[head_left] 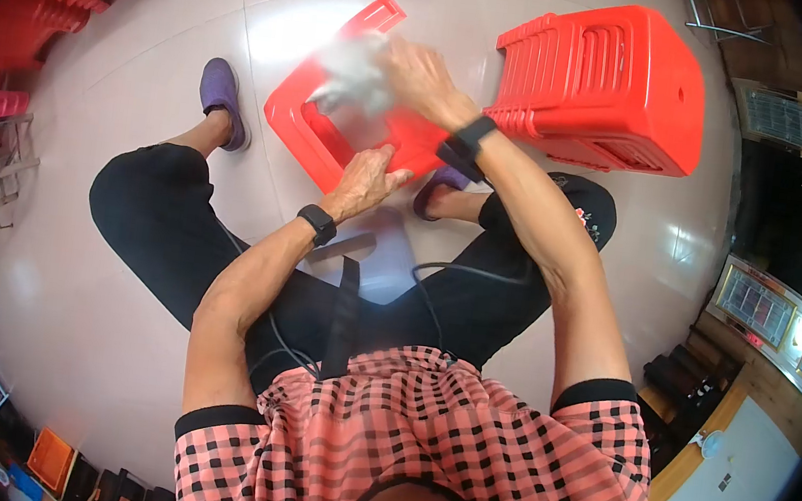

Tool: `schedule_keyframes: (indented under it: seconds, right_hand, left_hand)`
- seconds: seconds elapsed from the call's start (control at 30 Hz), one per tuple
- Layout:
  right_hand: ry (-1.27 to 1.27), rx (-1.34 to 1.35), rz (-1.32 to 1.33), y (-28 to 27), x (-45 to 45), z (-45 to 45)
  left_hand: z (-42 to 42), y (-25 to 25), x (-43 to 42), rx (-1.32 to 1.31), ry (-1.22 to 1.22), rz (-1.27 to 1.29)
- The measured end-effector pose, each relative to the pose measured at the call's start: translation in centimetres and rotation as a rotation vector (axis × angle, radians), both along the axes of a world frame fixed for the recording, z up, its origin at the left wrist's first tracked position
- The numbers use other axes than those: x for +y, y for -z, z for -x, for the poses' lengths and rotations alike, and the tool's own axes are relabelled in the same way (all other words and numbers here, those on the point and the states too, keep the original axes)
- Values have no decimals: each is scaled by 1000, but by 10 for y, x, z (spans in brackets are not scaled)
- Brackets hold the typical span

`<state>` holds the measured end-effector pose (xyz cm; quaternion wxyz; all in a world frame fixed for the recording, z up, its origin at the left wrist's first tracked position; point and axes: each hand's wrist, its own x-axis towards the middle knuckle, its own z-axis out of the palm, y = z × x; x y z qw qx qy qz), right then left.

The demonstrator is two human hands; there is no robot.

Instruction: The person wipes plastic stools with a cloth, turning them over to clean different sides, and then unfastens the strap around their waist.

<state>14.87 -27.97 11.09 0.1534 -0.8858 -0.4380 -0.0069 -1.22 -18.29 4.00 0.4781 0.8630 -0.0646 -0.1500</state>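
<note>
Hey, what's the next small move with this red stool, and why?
Probably draw the grey cloth along the bare left side of the red stool: the right hand holds the cloth, motion-blurred, over the stool, while the left hand rests on its near edge, seemingly steadying it.

Cloth [350, 74]: one. Red stool [415, 141] under cloth: one. Purple shoes [219, 86]: two.
</note>
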Motion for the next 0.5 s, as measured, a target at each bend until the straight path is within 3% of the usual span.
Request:
schedule_keyframes:
  seconds: [0.1, 0.2, 0.27, 0.33, 0.4, 0.5]
  right_hand:
    - [-30, 221, 225, -20, -37, 29]
    - [-32, 485, 466, -48, -60, 43]
    - [1, 543, 505, -44, -71, 50]
    - [29, 542, 464, -42, -76, 55]
    - [51, 536, 472, -38, -77, 57]
    - [68, 534, 531, -34, -74, 59]
  left_hand:
    - [2, -1, -1, -105, 87, -220]
    - [-10, -4, 3, -89, 314, -244]
    - [-49, -78, 28, 366, 321, -87]
    - [-68, -52, 55, -50, -220, 159]
    - [-97, -49, 83, -230, -334, -81]
    - [-127, -3, 104, -319, -404, -214]
